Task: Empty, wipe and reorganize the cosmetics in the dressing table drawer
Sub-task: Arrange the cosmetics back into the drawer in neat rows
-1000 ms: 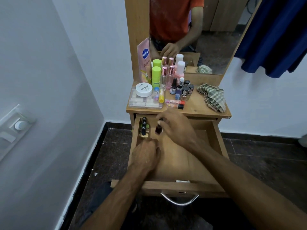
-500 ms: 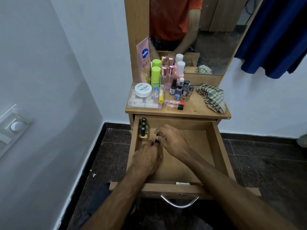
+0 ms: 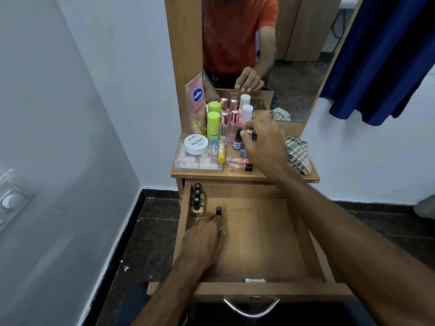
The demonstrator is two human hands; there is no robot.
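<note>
Wooden open drawer [image 3: 301,234]: small black-capped nail polish bottle [image 3: 219,211] upright near left wall, pinched by left hand [image 3: 204,236]. Right hand [image 3: 264,143], fingers curled over tabletop bottles, grasp unclear. Keep rows tight, upright, caps clear.

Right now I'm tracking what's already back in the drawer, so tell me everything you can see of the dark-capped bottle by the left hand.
The small bottle stands upright on the wooden floor of the open drawer, toward its back left. Only its dark, rounded cap shows clearly; the body below is hidden behind the fingertips of the left hand, which touch or hold it from the front. It stands apart, just right of the row of nail polish bottles lined against the left wall. Its colour and label cannot be read.
</note>
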